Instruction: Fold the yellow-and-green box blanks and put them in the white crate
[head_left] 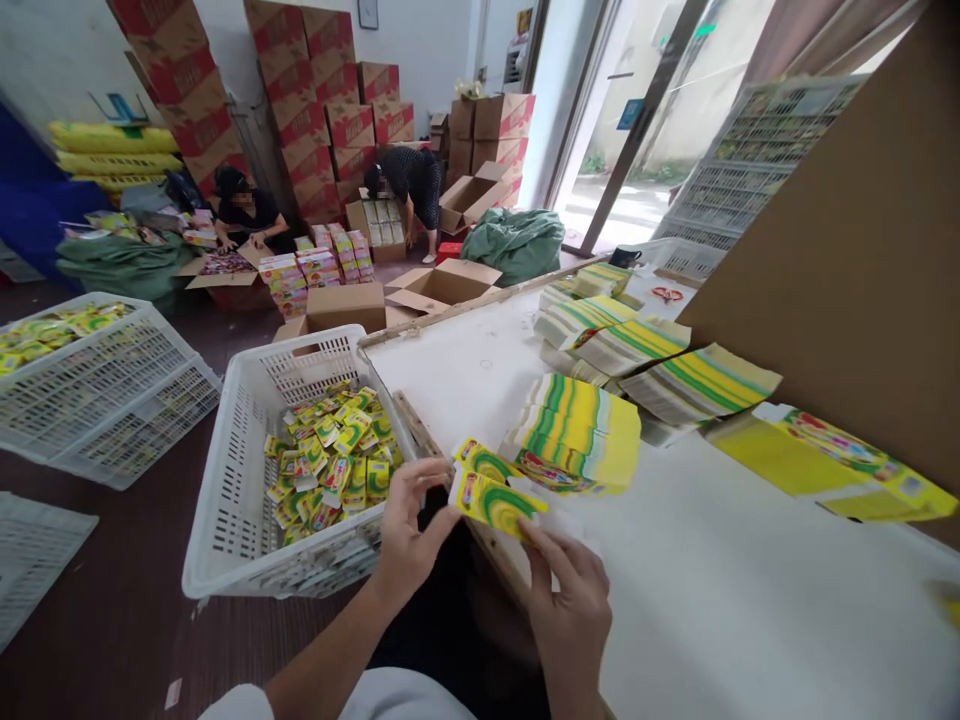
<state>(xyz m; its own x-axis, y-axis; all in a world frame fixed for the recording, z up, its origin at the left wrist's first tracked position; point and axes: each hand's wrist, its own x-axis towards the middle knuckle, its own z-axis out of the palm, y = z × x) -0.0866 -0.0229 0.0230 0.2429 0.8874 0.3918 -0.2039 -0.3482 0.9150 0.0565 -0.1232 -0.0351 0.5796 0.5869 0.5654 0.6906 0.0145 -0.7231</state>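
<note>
A small flat yellow-and-green carton [493, 495] is held at the near edge of the white table [720, 600]. My left hand [409, 525] pinches its left end and my right hand [571, 600] grips its right end from below. Just beyond it a fanned stack of flat cartons [577, 435] lies on the table. To the left, a white plastic basket [225, 500] holds several folded yellow-and-green boxes [330, 460].
More carton stacks [660, 365] lie farther back, beside a big cardboard sheet [862, 270]. White crates [97, 390] stand on the floor at left. Two people [251, 210] crouch at the back among brown boxes [442, 285] and stacked cartons [330, 90].
</note>
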